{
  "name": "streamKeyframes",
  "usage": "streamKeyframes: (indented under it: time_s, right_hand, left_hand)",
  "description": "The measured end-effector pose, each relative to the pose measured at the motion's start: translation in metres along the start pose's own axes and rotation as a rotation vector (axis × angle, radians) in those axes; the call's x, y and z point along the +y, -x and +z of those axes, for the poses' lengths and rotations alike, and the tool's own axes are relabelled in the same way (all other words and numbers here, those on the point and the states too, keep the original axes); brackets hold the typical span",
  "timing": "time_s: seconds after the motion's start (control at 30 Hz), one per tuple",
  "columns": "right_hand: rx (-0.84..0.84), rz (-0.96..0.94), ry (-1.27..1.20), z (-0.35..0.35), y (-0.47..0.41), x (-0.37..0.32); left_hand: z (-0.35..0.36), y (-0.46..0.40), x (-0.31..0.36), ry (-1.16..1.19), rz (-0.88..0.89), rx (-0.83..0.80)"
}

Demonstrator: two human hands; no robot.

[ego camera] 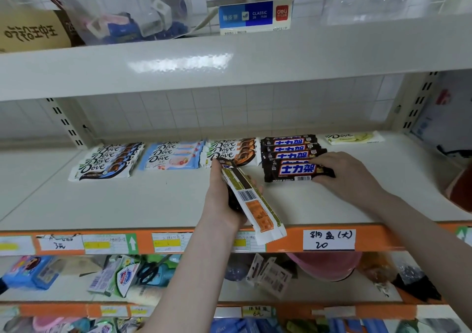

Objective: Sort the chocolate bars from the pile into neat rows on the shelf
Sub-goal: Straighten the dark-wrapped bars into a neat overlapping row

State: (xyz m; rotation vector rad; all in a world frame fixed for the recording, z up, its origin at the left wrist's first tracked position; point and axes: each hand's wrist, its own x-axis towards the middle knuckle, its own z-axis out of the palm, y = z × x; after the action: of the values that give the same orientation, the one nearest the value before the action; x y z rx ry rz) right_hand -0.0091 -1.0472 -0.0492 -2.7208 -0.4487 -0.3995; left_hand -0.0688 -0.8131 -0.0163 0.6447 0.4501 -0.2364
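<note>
**Bars lined up on the shelf**

Left hand [224, 199] grips a Dove bar [251, 197], back up, long axis slanting away. Right hand [350, 171], fingers flat, presses the front Snickers bar [297, 171], lying crosswise on the shelf [153, 199] beside Dove rows [173, 155].

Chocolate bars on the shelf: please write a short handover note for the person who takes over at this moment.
Left hand holds bars, the top one back side up, over the shelf.
Right hand rests on the front Snickers bar, at the front of the Snickers row.
Done: three Dove rows, one Snickers row, one lone Dove bar at the back right.
Left: place the held bars.
</note>
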Motion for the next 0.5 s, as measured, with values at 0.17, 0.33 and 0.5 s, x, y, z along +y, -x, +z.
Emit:
streamKeyframes:
  time_s: [0.17, 0.33, 0.5]
  right_hand:
    - [-0.006, -0.017, 0.024, 0.0, 0.002, 0.0]
    - [-0.028, 0.014, 0.079, -0.006, 0.008, 0.002]
    - [-0.015, 0.018, -0.18, -0.027, 0.021, -0.041]
  left_hand:
    - [0.001, -0.001, -0.002, 0.015, -0.021, -0.006]
    - [0.002, -0.001, -0.002, 0.045, -0.003, -0.037]
    - [0.003, -0.004, 0.0, 0.015, 0.07, -0.018]
